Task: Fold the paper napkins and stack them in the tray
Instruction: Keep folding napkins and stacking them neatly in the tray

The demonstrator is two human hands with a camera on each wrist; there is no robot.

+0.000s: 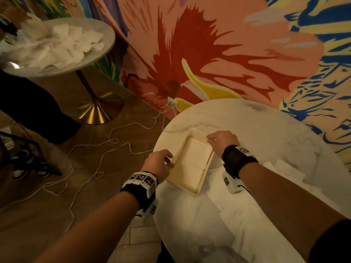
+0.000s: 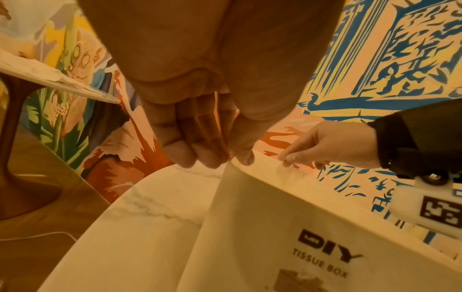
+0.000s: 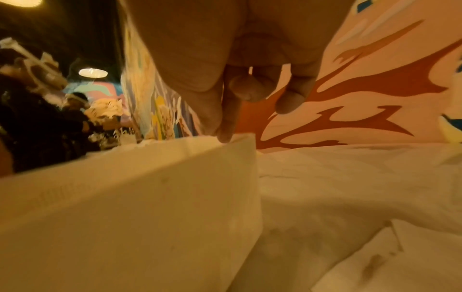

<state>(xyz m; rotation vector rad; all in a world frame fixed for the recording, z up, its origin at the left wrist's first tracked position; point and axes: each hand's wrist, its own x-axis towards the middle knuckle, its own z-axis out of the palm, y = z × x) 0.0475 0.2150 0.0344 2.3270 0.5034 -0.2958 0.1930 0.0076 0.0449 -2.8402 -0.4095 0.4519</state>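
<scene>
Both hands work the tray at this stage. Our left hand (image 1: 158,164) pinches the tray's left long rim near its middle, thumb inside and fingers (image 2: 186,156) bunched on the outer wall. Our right hand (image 1: 222,142) pinches the far right corner of the rim between thumb and forefinger, the other fingers curled clear. We judge the tray (image 1: 178,184) to be a light, thin-walled box of cream card or plastic; its side carries the print "DIY TISSUE BOX". Such walls should flex under a one-sided pull, so we take hold at opposite rims and move it level. It sits on the marble desk (image 1: 266,128) near the left edge, partly over loose paper. Inside lie folded napkins (image 1: 193,158), flat, in what appear to be two low piles end to end; how many lie in each we cannot tell. We judge the napkins soft, weightless and easily creased or torn, best handled by corners and pressed along the fold. Unfolded napkins (image 1: 284,171) are spread on the desk right of and below the tray. Another round table (image 1: 102,48) well apart to the left carries a heap of white paper.
</scene>
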